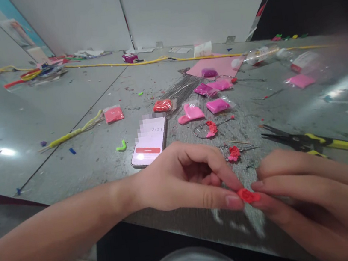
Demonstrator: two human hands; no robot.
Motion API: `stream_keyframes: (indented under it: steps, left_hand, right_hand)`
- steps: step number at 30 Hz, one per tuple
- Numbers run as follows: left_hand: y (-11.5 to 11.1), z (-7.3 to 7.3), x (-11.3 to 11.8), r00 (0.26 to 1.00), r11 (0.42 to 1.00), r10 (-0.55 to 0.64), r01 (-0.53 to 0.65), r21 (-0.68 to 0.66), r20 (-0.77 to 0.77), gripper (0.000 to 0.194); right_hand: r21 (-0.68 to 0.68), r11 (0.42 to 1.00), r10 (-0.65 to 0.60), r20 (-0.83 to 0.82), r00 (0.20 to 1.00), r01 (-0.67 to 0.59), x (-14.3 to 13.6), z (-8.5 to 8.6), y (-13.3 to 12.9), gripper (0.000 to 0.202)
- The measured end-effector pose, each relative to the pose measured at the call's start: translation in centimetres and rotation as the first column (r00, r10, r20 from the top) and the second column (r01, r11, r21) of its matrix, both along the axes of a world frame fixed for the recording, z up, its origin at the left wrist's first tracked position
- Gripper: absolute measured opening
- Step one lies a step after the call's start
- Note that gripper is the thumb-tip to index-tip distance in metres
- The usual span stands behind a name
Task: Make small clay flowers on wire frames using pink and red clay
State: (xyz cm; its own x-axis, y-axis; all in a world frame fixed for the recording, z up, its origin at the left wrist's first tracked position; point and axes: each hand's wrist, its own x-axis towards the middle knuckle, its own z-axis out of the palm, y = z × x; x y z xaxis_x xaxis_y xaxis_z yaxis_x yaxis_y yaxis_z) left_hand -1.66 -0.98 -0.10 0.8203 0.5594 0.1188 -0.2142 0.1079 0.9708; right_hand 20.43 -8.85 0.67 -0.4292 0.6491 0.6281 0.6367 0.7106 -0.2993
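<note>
Between the thumb and forefinger of my left hand [188,182] is a small red clay piece [248,195], shaped like a flower. My right hand [305,189] touches the other end of this piece with its fingertips. Just beyond the hands lie a wire frame with red and pink clay flowers [234,153] and a similar wire piece with flowers [211,128]. A phone [148,142] with its screen lit rests behind my left wrist. Pliers with yellow and black handles [318,140] lie behind my right hand.
Bags of pink clay [192,112], red clay [162,105] and magenta clay [218,105] lie mid-table near thin wires [181,92]. A pink sheet [216,65], a clear bottle [262,54] and a yellow cord [100,65] are farther back. Green clay [121,146] is left of the phone.
</note>
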Motion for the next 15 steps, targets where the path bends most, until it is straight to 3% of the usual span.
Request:
stream_keyframes:
  steps: [9,15]
  left_hand:
    - [-0.01,-0.13,-0.11,0.999,0.995,0.02,-0.017,0.1,-0.027,0.019]
    - [0.26,0.21,-0.28,0.999,0.963,0.041,-0.039,0.266,-0.001,0.01]
  right_hand:
    - [0.0,1.0,0.001,-0.021,1.0,-0.001,-0.42,0.26,-0.13,0.016]
    - [0.031,0.999,0.019,-0.02,1.0,-0.019,-0.63,0.56,0.33,0.016]
